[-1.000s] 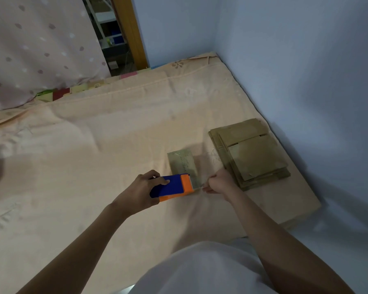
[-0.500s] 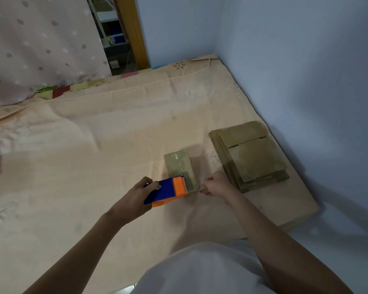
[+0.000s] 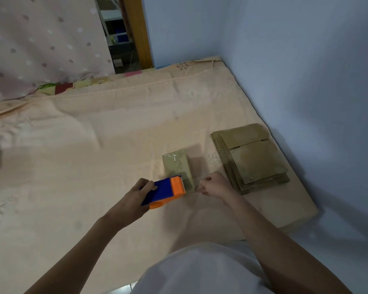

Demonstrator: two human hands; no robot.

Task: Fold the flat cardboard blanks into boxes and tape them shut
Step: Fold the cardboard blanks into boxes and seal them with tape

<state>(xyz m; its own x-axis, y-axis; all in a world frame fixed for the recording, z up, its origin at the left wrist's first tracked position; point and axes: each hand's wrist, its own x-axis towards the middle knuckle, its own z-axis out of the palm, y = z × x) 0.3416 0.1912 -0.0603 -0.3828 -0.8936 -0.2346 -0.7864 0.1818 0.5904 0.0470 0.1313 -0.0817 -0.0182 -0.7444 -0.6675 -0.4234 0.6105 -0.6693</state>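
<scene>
Gripped in the left hand [image 3: 134, 198], just below the frame's centre, is a blue and orange tape dispenser [image 3: 165, 192], the fingers being curled over its blue body and its serrated orange end being set against the near end of a small folded cardboard box [image 3: 177, 168]. To the right of the dispenser, the right hand [image 3: 216, 186] is seen with fingers curled tight in a pinching grip; a strip of clear tape appears to be held between dispenser and fingertips, though the tape itself is barely discernible. The box is shown lying on a peach bed sheet [image 3: 83, 155], right of centre, with glossy tape visible along its top face. A stack of flat cardboard blanks [image 3: 251, 158] is placed just beside the box, toward the right of the frame, near a blue wall [image 3: 306, 71]. A dotted pink curtain [image 3: 40, 39] is visible at the upper left, and a white garment [image 3: 200, 270] at the lower edge.
</scene>
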